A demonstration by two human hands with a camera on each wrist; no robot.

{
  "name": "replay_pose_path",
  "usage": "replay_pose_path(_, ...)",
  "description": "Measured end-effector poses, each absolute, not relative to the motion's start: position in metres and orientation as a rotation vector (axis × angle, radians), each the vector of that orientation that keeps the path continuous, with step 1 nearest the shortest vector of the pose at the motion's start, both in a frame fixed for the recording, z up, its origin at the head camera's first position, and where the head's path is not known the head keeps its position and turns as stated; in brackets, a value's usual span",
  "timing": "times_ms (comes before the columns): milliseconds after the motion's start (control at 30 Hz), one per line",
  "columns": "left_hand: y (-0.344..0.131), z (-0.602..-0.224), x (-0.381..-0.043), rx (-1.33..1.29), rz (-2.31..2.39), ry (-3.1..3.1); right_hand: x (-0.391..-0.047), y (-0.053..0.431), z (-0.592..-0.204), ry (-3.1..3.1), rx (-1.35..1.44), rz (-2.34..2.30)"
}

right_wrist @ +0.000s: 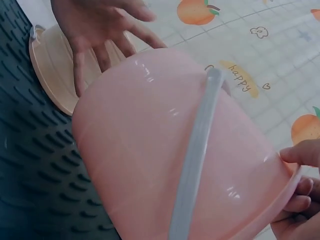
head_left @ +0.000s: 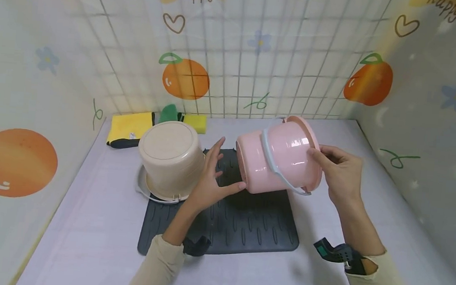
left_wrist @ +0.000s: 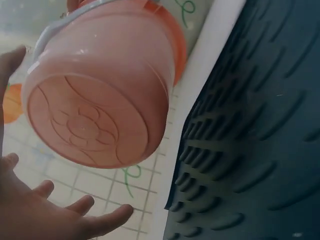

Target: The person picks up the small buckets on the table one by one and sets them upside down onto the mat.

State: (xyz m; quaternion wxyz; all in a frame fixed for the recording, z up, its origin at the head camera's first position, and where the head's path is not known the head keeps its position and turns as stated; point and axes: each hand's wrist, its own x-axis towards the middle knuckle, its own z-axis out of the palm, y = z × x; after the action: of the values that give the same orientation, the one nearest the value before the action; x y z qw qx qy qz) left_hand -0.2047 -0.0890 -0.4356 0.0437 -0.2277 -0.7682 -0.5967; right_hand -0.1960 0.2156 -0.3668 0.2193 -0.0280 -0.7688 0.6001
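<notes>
A pink bucket (head_left: 292, 152) with a pale grey-blue handle (head_left: 269, 153) is tilted on its side above the dark ribbed mat (head_left: 244, 234). My right hand (head_left: 341, 173) pinches its rim, thumb outside, in the head and right wrist views. With fingers spread, my left hand (head_left: 214, 180) is close to the bucket's base; the left wrist view shows a gap between the fingers and the flower-patterned base (left_wrist: 85, 125). A beige bucket (head_left: 170, 155) stands upside down on the mat's left part, its grey handle (head_left: 158, 198) lying round its rim.
Behind the beige bucket lie a yellow cloth with dark edging (head_left: 131, 127), a green item (head_left: 169, 113) and a yellow block-like item (head_left: 195, 122). A white wire grid (head_left: 249, 85) backs the pale table (head_left: 93, 239), and printed curtains hang on both sides.
</notes>
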Motion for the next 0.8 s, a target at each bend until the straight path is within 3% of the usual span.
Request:
replay_pose_path(533,-0.076,-0.43,-0.23,-0.745,-1.801,-2.478,-0.203,0.206,-0.373,-1.972,-0.089,2.008)
replay_pose_path(800,-0.082,-0.418,-0.232,-0.766,-1.707,-2.477,-0.199,0.214,-0.372,-2.377,-0.014,1.589)
